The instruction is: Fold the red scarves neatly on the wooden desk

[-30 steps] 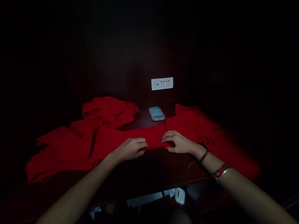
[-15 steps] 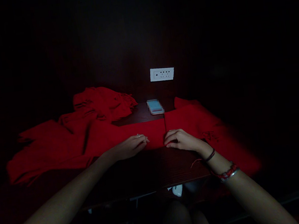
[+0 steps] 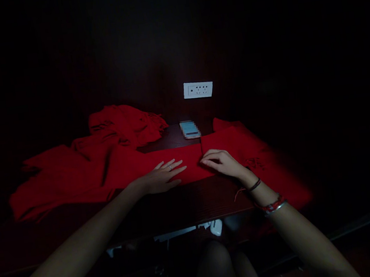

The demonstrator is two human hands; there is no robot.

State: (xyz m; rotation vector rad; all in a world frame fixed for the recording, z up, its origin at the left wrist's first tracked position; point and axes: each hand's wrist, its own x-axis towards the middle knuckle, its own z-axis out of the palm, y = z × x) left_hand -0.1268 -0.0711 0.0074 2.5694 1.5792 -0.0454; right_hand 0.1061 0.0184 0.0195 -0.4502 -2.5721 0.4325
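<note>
A long red scarf point(image 3: 74, 176) lies across a dark wooden table point(image 3: 187, 204), bunched with fringe at the back left and draping over the right edge. My left hand point(image 3: 161, 176) rests flat on its middle, fingers stretched out, a ring on one finger. Just to the right, my right hand point(image 3: 220, 163) has its fingers curled, pinching a fold of the scarf. Bracelets circle my right wrist.
A white wall socket point(image 3: 198, 89) sits on the dark back panel. A small blurred light-blue object point(image 3: 189, 129) lies on the table behind the scarf. Under the table's front edge are a small white case point(image 3: 216, 227) and pale papers. My knees show at the bottom.
My left hand has gone from curled at the scarf's near edge to flat on the cloth with fingers spread. The right hand shifted slightly up. The view tilted a little downward.
</note>
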